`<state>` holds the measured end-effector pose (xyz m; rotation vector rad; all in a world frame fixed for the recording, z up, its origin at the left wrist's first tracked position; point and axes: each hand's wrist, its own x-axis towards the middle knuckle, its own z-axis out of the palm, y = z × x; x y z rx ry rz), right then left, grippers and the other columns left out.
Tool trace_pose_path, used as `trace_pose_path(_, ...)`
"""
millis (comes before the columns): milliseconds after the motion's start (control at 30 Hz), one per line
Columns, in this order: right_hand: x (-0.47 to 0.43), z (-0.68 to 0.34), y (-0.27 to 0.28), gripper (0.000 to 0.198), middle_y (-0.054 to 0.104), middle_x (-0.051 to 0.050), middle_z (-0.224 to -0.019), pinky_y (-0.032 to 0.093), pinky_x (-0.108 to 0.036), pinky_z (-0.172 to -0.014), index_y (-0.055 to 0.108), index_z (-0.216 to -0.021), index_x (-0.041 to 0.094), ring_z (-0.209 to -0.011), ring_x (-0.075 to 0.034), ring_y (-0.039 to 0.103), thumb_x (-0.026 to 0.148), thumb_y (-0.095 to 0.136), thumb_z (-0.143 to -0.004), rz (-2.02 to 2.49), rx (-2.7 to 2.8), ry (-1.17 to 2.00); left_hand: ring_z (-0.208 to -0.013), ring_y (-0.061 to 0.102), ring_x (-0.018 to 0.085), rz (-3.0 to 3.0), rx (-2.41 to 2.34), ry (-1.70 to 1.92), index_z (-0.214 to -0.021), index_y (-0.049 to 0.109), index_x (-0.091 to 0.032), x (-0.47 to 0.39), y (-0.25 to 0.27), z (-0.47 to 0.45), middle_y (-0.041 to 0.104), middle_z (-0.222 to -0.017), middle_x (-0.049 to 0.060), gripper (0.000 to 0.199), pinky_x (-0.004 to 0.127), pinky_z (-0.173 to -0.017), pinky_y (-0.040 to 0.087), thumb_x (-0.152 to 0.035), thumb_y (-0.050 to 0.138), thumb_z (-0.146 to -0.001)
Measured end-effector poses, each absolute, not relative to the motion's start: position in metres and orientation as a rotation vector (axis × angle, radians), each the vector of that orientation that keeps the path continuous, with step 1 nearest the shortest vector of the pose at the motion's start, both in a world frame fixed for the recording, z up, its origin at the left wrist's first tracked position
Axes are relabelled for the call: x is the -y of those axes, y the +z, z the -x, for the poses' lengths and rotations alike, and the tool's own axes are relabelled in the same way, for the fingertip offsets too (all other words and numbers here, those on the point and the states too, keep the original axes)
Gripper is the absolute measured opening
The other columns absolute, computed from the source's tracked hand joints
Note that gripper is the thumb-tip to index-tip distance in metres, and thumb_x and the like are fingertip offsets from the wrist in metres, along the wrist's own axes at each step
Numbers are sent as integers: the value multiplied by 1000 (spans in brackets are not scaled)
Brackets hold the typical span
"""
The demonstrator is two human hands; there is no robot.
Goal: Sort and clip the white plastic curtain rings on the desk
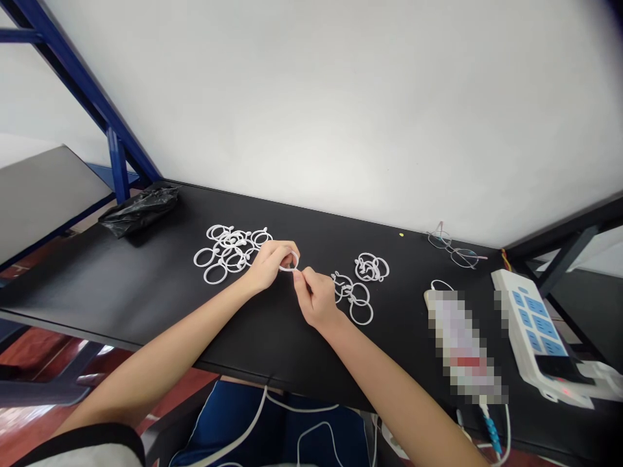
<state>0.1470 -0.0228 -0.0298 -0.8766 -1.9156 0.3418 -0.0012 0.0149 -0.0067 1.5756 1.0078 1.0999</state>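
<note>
A white plastic curtain ring is held up over the middle of the black table. My left hand is closed around its left side, with fingers curled over the top. At the ring's lower right edge, my right hand is pinched shut on a small part of it; the fingers hide what that part is. To the left of my hands lies a loose pile of similar white rings, several with small eyelets. A smaller group of white rings lies just right of my right hand.
A crumpled black plastic bag lies at the table's far left. Eyeglasses rest near the wall at right. A blurred-out phone with a cable and a white power strip occupy the right side. White cables hang at the front edge.
</note>
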Motion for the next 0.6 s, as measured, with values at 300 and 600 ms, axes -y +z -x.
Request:
trace_pose_path(300, 22, -147, -31, 36, 35, 6, -49, 29, -24, -46, 32, -62, 22, -42, -8, 33, 24, 39, -98, 897, 1925, 332, -50, 40, 11, -1755, -1163, 1131, -62, 57, -16, -15, -8, 4, 46, -51, -2, 27, 26, -53, 32, -19, 36, -80)
trace_pose_path(600, 22, -144, -33, 37, 35, 6, -49, 26, -23, -46, 31, -62, 22, -41, -7, 32, 25, 42, -97, 998, 1918, 368, -63, 57, 16, -2403, -1664, 889, -65, 57, -18, -17, -6, 6, 65, -65, 1, 24, 38, -87, 38, -13, 40, -82)
